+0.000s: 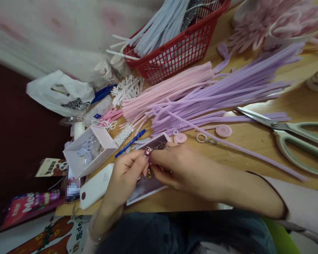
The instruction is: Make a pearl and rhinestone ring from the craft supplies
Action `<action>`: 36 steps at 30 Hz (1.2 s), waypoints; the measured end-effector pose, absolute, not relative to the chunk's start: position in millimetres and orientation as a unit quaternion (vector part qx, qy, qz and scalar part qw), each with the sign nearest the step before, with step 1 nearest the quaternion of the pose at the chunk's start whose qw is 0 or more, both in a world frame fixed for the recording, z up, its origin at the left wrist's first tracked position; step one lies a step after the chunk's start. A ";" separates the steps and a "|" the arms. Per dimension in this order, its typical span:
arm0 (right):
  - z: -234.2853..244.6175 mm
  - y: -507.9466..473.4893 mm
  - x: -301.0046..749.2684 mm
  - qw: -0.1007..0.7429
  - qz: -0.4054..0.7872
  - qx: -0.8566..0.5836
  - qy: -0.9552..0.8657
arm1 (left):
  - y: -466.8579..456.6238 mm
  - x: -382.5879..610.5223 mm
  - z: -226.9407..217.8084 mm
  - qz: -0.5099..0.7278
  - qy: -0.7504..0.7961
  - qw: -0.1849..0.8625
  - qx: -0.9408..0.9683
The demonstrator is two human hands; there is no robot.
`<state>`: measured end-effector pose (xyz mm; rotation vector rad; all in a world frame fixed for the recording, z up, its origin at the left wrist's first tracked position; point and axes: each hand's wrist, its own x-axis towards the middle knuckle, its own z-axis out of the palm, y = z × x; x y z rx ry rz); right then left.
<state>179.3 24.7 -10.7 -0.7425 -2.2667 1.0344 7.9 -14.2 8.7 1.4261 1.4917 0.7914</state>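
Observation:
Over a shallow white box (147, 192) my two hands meet, fingertips nearly touching. My left hand (128, 176) is closed, thumb and fingers pinched at a small glossy pink-red bead (147, 152). From the right, my right hand (182, 164) reaches in with its fingers curled together; what they pinch is hidden. Just below the fingertips shows a small gold-coloured bead (149, 173). Beyond the right hand lie a coiled pink rosette (180, 138), a ring of pearl beads (201, 138) and another pink rosette (224, 131).
Purple pipe cleaners (217, 93) and pink pipe cleaners (166, 86) lie behind my hands. Farther back stands a red basket (175, 53). Scissors (275, 125) rest open at right. Leftward are a blue pen (130, 143), a white box (106, 141) and a white phone (96, 185).

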 end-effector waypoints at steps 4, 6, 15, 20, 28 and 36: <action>-10.5 25.5 179.3 0.266 0.383 -0.275 -0.841 | -15.2 7.3 7.5 0.327 0.613 0.444 0.566; -10.5 25.8 179.2 0.259 0.387 -0.276 -0.841 | -15.5 6.8 7.2 0.327 0.611 0.442 0.569; -9.6 25.3 178.9 0.254 0.393 -0.283 -0.837 | -16.3 8.4 8.5 0.325 0.612 0.410 0.593; -9.9 25.2 178.2 0.258 0.390 -0.284 -0.837 | -17.3 9.6 8.9 0.321 0.620 0.389 0.601; -12.4 25.0 178.1 0.254 0.380 -0.293 -0.840 | -16.1 9.7 10.3 0.298 0.603 0.319 0.668; -14.0 24.7 178.2 0.282 0.397 -0.279 -0.828 | -16.5 6.0 10.1 0.266 0.577 0.226 0.738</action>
